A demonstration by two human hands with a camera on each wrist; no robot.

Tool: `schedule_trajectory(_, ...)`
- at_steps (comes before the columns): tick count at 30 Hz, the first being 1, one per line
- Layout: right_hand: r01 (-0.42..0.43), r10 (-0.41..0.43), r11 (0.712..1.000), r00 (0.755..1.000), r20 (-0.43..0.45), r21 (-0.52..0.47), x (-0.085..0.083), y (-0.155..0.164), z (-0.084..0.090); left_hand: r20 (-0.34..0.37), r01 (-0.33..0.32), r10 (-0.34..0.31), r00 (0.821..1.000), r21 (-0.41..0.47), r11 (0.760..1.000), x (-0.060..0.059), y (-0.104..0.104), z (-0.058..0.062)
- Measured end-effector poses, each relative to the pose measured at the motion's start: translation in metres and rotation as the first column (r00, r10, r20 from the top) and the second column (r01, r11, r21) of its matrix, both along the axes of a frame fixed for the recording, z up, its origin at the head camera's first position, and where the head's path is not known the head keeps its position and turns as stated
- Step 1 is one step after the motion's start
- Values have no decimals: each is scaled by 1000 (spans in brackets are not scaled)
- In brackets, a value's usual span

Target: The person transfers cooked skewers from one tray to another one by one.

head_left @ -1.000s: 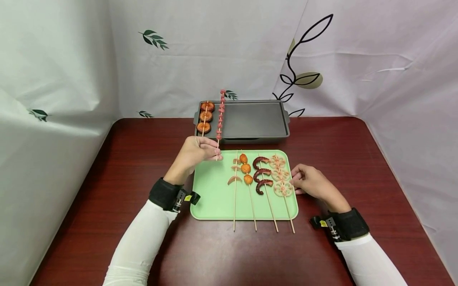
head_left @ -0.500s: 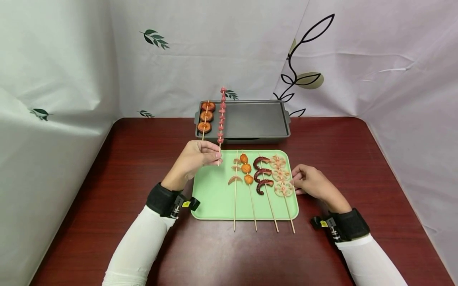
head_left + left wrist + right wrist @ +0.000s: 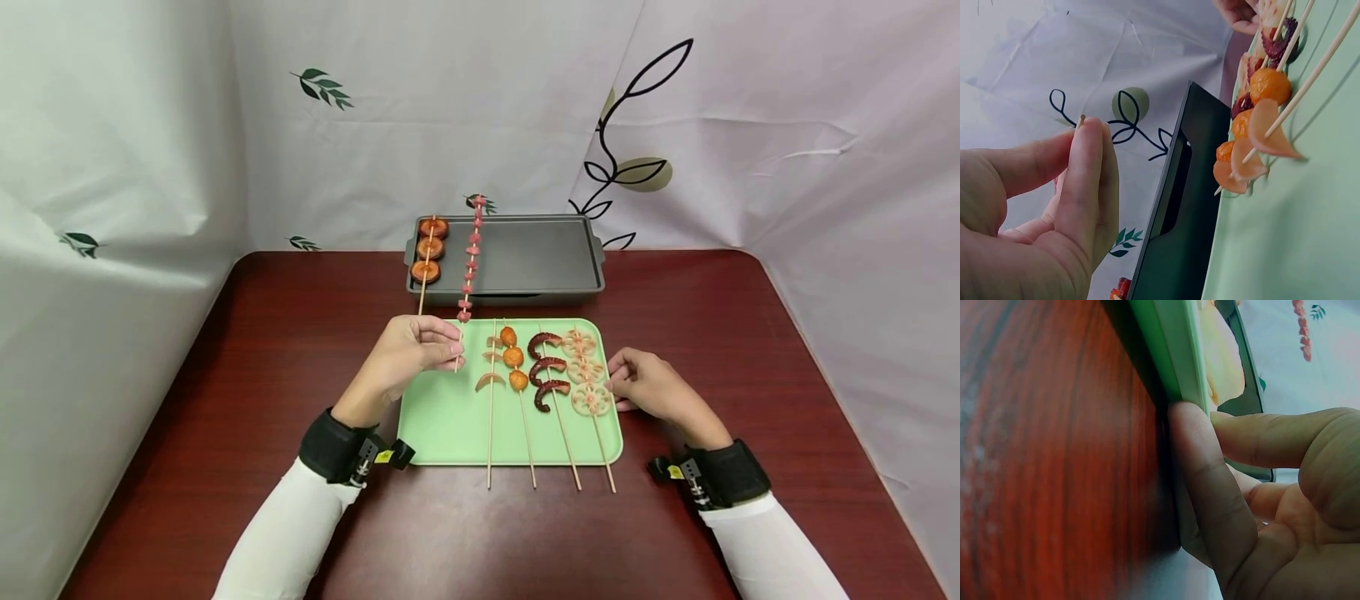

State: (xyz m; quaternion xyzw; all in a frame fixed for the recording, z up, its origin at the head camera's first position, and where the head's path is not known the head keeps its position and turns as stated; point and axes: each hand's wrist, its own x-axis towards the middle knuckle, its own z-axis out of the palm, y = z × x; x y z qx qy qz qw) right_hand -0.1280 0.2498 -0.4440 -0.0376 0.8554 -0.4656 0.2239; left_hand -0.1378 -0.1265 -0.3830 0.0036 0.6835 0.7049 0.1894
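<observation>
My left hand (image 3: 405, 357) pinches the lower end of a bamboo skewer threaded with small pink pieces (image 3: 472, 265), possibly sausage or meat. The skewer is raised, its far end over the dark grill pan (image 3: 543, 254) and its near end over the green tray (image 3: 442, 433). In the left wrist view only the stick's tip (image 3: 1081, 120) shows between thumb and fingers. At the tray's right edge, my right hand (image 3: 651, 387) grips the rim between thumb and finger; the right wrist view shows the pinched rim (image 3: 1179, 356) close up.
On the tray lie skewers of thin curved slices (image 3: 491, 381), orange balls (image 3: 513, 357), octopus tentacles (image 3: 549, 367) and lotus root slices (image 3: 591, 398), sticks overhanging the front. A skewer of round brown mushroom-like slices (image 3: 430, 248) lies at the pan's left. A white curtain (image 3: 420, 108) hangs behind.
My left hand has drawn back toward me, over the tray's far left part, with the pink skewer, which now leans more to the right. My right hand stays at the tray's edge.
</observation>
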Motion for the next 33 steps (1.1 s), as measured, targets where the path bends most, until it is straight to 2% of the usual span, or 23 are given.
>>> schedule_trajectory(11, 12, -11, 1000, 1000, -9, 18, 1, 0, -2, 0, 24, -24, 1000, -52, 998, 15, -2, -1)
schedule_trajectory(24, 8, -7, 1000, 999, -36, 21, 1, 1, -2, 6, 71, -71, 997, -12, 997, 31, -5, -14)
schedule_trajectory(33, 6, -5, 1000, 999, -43, 29, 0, 0, -4, 31, 80, -78, 996, -49, 996, 42, -8, -22)
